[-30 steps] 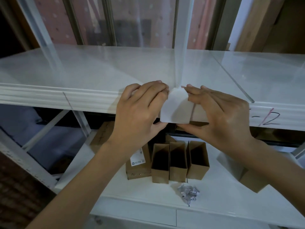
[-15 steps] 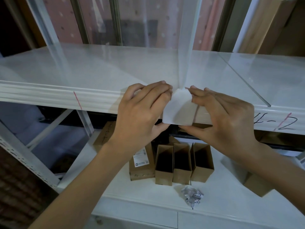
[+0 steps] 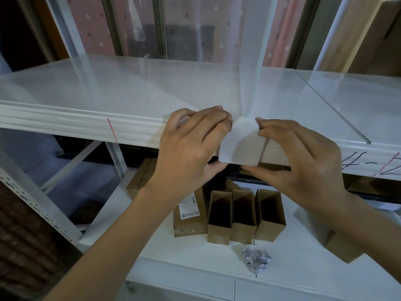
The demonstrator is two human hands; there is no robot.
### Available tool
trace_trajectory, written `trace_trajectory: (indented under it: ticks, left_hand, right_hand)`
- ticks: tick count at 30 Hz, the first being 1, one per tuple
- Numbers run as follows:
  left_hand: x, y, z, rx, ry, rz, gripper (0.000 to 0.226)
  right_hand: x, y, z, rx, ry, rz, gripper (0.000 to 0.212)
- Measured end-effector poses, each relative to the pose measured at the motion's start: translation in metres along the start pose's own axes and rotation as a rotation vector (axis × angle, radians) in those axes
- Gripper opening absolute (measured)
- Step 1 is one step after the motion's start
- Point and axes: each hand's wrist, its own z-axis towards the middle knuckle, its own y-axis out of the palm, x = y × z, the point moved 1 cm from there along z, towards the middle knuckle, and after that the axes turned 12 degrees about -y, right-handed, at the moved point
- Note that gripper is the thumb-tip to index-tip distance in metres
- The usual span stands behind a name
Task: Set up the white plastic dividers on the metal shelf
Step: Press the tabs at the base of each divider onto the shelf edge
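Both hands pinch a white clip (image 3: 239,144) at the shelf's (image 3: 91,124) front edge: the left hand (image 3: 191,144) grips its left side, the right hand (image 3: 297,155) its right, below an upright translucent divider (image 3: 249,68).

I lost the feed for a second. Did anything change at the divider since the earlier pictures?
Nothing visibly changed. The left hand and right hand still pinch the divider's white front tab against the shelf's front edge. The divider stays upright, and the open cardboard boxes below are untouched. Only the camera view shifted.
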Motion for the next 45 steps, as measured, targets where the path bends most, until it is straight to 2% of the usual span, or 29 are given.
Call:
trace_trajectory:
  ticks: [24, 45]
  left_hand:
    - [-0.012, -0.002, -0.003, 0.016, 0.019, 0.025, 0.034]
    - [-0.052, -0.017, -0.01, 0.016, 0.015, 0.057, 0.038]
  right_hand:
    - [-0.007, 0.008, 0.008, 0.053, -0.024, -0.042, 0.039]
    - [-0.03, 0.036, 0.034, 0.091, -0.023, -0.011, 0.03]
